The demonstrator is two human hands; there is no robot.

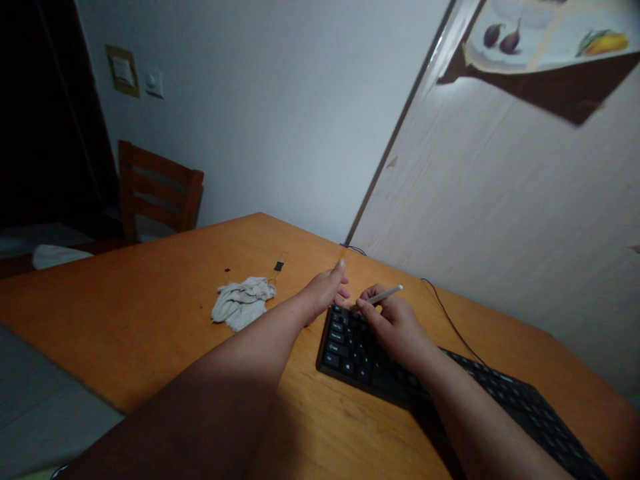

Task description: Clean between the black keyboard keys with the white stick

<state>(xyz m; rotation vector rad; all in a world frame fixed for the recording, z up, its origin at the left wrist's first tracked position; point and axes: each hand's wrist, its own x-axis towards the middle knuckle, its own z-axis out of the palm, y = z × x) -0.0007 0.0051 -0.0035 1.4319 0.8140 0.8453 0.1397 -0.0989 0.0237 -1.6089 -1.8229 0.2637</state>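
Note:
A black keyboard (380, 373) lies at a slant on the wooden table (150, 287). My right hand (395, 323) is over its far left corner and pinches a thin, light-coloured pen-like stick (387, 294). The stick's upper end points up to the right; its lower end is hidden by my fingers. Just beyond that same corner is my left hand (325, 291), thumb raised and fingers apart, with nothing seen in it. A crumpled grey cloth (244, 301) rests to the left of my left forearm.
A small black item with a thin loop (279, 266) lies beyond the cloth. The keyboard's dark cable (453, 323) runs toward the wall. A wooden chair (157, 193) stands past the table's far left edge. Walls border the table's far side.

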